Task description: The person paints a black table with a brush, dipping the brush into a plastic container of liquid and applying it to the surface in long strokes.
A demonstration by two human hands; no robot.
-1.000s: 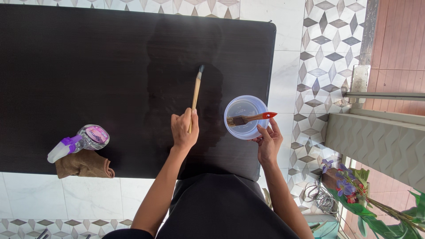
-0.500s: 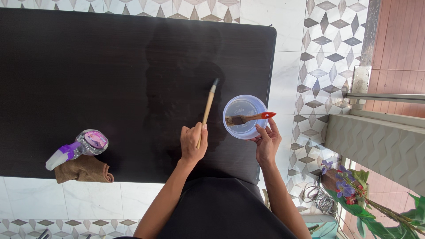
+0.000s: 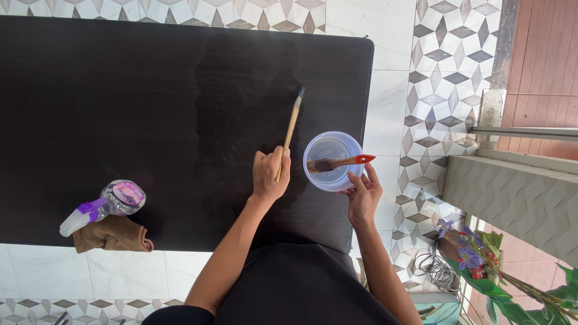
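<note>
My left hand (image 3: 270,174) grips a thin wooden-handled brush (image 3: 292,123), its dark tip pointing away from me and resting on the black table (image 3: 150,96). To its right stands a round translucent plastic bowl (image 3: 334,144) near the table's right edge. A flat paintbrush with a red handle end (image 3: 340,161) lies across the bowl, bristles inside. My right hand (image 3: 363,195) holds the bowl's near rim with its fingertips, just under the red handle.
A clear spray bottle with a purple trigger (image 3: 102,207) lies at the table's near left edge, beside a crumpled brown cloth (image 3: 111,236). Patterned tile floor surrounds the table. A potted plant with purple flowers (image 3: 475,253) and coiled cable sit at lower right.
My left hand has moved the thin brush to the right, closer to the bowl, first pulling toward me and then pushing away. The right hand and bowl stayed put.
</note>
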